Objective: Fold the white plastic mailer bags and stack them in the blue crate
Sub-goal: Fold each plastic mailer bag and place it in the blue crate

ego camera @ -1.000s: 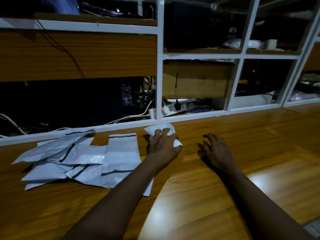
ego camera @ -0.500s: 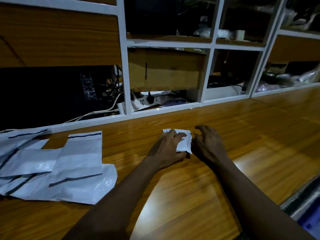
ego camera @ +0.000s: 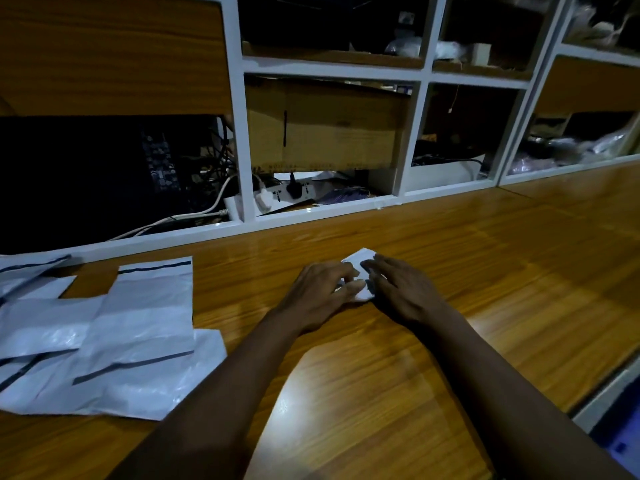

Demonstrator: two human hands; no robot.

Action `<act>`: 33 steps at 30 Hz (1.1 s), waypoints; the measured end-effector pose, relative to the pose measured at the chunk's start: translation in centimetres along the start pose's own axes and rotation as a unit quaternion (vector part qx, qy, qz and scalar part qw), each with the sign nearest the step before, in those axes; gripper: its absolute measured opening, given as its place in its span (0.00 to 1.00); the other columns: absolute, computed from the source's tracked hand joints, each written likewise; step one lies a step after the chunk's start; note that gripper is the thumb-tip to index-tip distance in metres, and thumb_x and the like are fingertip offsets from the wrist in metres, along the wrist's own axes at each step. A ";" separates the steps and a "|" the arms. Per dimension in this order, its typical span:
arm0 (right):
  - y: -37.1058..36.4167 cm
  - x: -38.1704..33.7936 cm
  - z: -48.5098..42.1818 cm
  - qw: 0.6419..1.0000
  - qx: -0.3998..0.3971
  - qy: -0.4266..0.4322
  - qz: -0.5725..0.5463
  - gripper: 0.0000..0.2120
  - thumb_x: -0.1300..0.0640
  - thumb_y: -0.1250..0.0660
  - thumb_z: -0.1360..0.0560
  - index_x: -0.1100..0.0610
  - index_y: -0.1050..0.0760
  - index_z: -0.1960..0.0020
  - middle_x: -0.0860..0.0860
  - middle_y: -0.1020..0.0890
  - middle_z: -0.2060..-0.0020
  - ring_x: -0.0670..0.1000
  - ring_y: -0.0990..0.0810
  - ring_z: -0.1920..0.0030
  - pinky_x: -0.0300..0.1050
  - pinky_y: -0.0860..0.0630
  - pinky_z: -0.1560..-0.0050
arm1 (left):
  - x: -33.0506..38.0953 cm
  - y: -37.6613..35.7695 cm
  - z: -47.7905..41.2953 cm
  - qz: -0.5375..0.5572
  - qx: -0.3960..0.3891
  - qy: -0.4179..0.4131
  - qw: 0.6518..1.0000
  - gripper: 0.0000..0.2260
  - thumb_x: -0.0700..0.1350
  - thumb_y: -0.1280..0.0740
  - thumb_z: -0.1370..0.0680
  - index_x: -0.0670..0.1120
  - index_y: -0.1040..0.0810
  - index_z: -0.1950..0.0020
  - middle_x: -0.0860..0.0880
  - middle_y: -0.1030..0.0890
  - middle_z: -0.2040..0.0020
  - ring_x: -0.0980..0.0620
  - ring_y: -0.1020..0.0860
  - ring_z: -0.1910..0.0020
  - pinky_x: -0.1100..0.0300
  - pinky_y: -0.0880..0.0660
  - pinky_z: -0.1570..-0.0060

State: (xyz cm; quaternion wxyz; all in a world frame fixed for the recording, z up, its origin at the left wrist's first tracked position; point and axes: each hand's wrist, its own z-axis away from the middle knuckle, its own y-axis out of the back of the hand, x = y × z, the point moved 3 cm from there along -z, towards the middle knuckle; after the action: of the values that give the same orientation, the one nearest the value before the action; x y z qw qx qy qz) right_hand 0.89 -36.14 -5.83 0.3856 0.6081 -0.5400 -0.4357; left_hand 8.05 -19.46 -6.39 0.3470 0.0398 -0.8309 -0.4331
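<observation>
The folded bag (ego camera: 362,262), likely light, slick and springy, is pinched by the left hand (ego camera: 320,294) and pressed flat under the right hand (ego camera: 403,293); best gripped across its creases.

only 1 view: a wide-angle camera on the person's head looks forward and down across the bench (ego camera: 485,271) toward the white-framed shelving (ego camera: 239,133) behind it, close enough that both forearms (ego camera: 225,393) fill the lower frame.

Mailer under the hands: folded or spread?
Folded. The mailer is a small packet under the left hand and right hand, far smaller than the spread bags lying flat nearby.
</observation>
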 end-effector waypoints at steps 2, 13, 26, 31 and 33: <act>-0.2 0.0 0.1 0.999 -0.019 -0.029 0.012 0.25 0.42 0.54 0.19 0.48 0.34 0.26 0.52 0.30 0.28 0.56 0.31 0.31 0.54 0.29 0.39 | 0.5 0.3 0.2 0.007 0.018 0.000 1.000 0.17 0.61 0.45 0.20 0.53 0.22 0.49 0.55 0.20 0.51 0.55 0.25 0.51 0.52 0.30 0.49; -0.2 -1.8 1.1 0.980 0.067 -0.095 0.160 0.21 0.41 0.40 0.26 0.56 0.27 0.43 0.55 0.24 0.48 0.58 0.25 0.51 0.48 0.33 0.59 | 0.5 0.2 1.1 -0.268 -0.057 0.101 0.956 0.22 0.56 0.47 0.18 0.58 0.40 0.23 0.50 0.39 0.23 0.46 0.40 0.27 0.46 0.44 0.31; -0.3 -2.6 -2.1 0.998 0.022 -0.044 -0.048 0.18 0.59 0.39 0.18 0.61 0.30 0.29 0.61 0.31 0.27 0.61 0.34 0.26 0.54 0.33 0.29 | 1.9 -1.5 -1.5 -0.347 -0.036 0.100 0.932 0.23 0.54 0.52 0.15 0.48 0.42 0.21 0.47 0.39 0.21 0.43 0.42 0.23 0.40 0.47 0.26; -1.3 -2.7 -2.4 0.999 -0.036 -0.029 -0.008 0.21 0.62 0.41 0.20 0.62 0.32 0.28 0.60 0.26 0.33 0.63 0.30 0.32 0.56 0.35 0.32 | 1.5 -1.9 -1.8 -0.351 -0.071 0.069 0.931 0.24 0.53 0.53 0.15 0.45 0.46 0.20 0.46 0.44 0.20 0.42 0.46 0.21 0.39 0.50 0.26; -1.4 -2.6 -2.2 0.998 -0.056 -0.042 0.007 0.22 0.58 0.47 0.17 0.60 0.38 0.24 0.59 0.32 0.27 0.62 0.37 0.26 0.56 0.41 0.28 | 1.3 -1.8 -1.9 -0.348 -0.077 0.068 0.932 0.25 0.53 0.54 0.15 0.46 0.47 0.20 0.46 0.46 0.19 0.42 0.47 0.21 0.39 0.51 0.25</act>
State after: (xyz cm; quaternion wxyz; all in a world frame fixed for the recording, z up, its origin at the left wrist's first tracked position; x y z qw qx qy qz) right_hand 3.29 -33.38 -6.11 0.3989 0.5628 -0.5352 -0.4875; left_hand 7.76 -22.37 -6.32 0.2322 0.3287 -0.7038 -0.5853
